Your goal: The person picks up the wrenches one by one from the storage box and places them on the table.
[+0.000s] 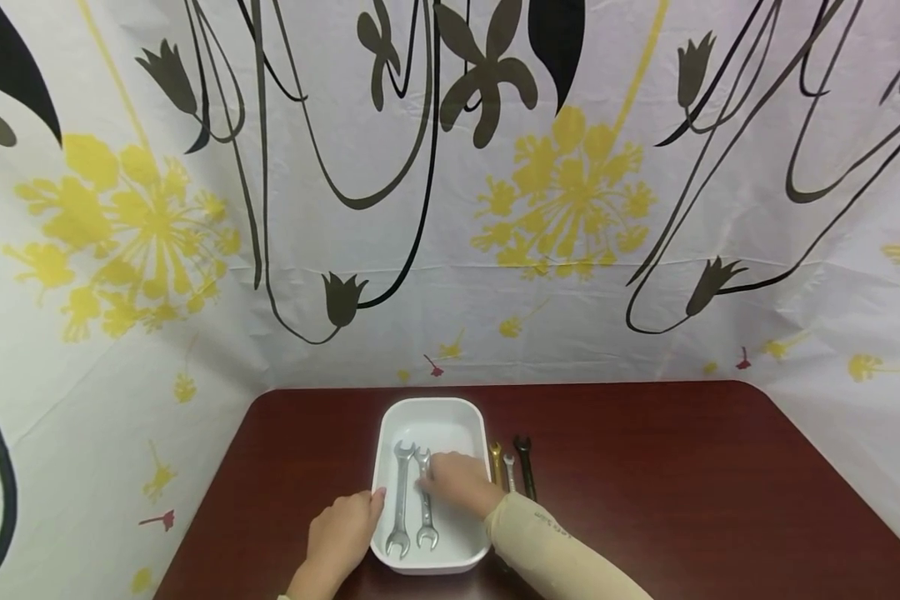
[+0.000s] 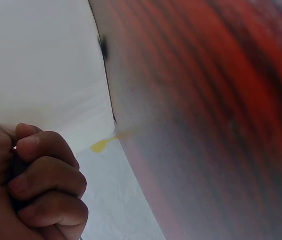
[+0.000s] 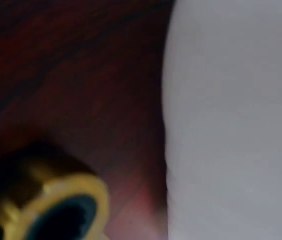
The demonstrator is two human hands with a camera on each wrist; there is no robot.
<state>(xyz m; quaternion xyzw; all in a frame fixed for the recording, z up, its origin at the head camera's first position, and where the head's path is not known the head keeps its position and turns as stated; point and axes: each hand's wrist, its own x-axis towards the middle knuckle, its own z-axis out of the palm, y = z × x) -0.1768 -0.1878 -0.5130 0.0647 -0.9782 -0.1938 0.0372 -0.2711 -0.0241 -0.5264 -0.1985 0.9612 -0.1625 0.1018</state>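
Note:
A white tray (image 1: 461, 425) stands on the table with two silver open-end wrenches lying lengthwise in it. My left hand (image 1: 342, 529) holds the tray's left rim; in the left wrist view its fingers (image 2: 51, 175) are curled at the tray's edge. Reaching over the right rim, my right hand (image 1: 459, 481) has its fingertips curled at the upper shaft of the right wrench (image 1: 427, 508), partly covering it. The left wrench (image 1: 401, 500) lies beside it, untouched. My right hand does not show in the right wrist view.
Just right of the tray lie a gold wrench (image 1: 497, 462), a small silver wrench (image 1: 510, 472) and a black wrench (image 1: 525, 465), partly behind the right sleeve (image 1: 555, 546). A blurred gold ring end (image 3: 88, 187) is close in the right wrist view. A patterned cloth (image 1: 435, 233) hangs behind the dark red table (image 1: 645, 475).

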